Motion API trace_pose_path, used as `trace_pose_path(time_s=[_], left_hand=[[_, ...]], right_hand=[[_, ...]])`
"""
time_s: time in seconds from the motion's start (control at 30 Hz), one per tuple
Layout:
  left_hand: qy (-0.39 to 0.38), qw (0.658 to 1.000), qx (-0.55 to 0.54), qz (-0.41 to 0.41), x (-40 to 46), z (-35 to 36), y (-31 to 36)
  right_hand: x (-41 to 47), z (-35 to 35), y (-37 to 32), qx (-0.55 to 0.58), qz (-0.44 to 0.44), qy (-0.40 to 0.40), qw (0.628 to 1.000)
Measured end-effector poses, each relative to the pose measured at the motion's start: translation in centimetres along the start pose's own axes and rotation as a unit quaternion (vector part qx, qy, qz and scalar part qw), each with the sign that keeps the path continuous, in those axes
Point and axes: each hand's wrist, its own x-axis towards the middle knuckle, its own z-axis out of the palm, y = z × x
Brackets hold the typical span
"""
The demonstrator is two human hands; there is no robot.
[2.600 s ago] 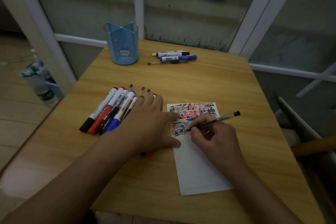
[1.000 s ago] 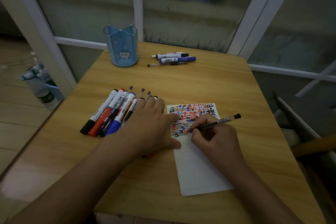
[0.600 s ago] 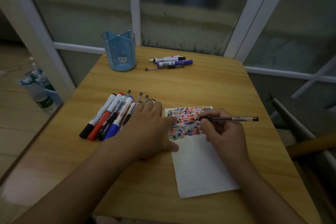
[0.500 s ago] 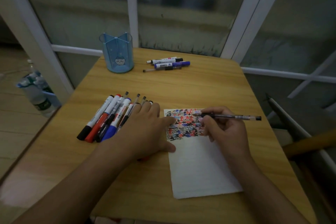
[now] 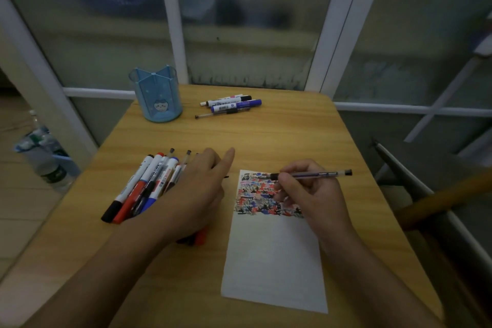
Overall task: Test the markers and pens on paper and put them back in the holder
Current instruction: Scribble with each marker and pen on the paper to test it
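Note:
A white paper (image 5: 274,261) lies on the wooden table (image 5: 279,136), its top covered in red, blue and black scribbles (image 5: 259,194). My right hand (image 5: 311,197) grips a slim black-capped pen (image 5: 314,174), held level above the scribbles with its tip pointing left. My left hand (image 5: 197,192) rests over a pile of markers and pens (image 5: 143,189) left of the paper, index finger stretched out; part of the pile is hidden under it. A blue divided holder (image 5: 157,96) stands empty at the far left. Several more markers and pens (image 5: 231,105) lie to its right.
Water bottles (image 5: 42,157) stand on the floor to the left of the table. A wooden bar and metal frame (image 5: 439,200) run close to the table's right edge. Glass panels with white frames (image 5: 173,34) rise behind the far edge.
My right hand lifted the pen tip off the scribbles and turned the pen level. My left hand slid left off the paper's edge onto the marker pile, its index finger now raised.

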Motion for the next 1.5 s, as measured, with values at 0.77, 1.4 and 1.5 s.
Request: trace_pose_path(time_s=[0.77,1.4,1.5], left_hand=[[0.016,0.994,-0.107,0.018,-0.5,-0.3,1.1],[0.033,0.999,-0.026,0.012,-0.9,-0.2,0.5],[0.058,0.997,-0.036,0.03,-1.1,-0.2,0.9]], right_hand=[[-0.6,1.9,1.0,0.033,0.031,-0.064,0.997],[-0.6,1.5,0.2,0.053,0.022,-0.07,0.996],[-0.6,1.3,0.0,0.063,0.025,-0.066,0.996]])
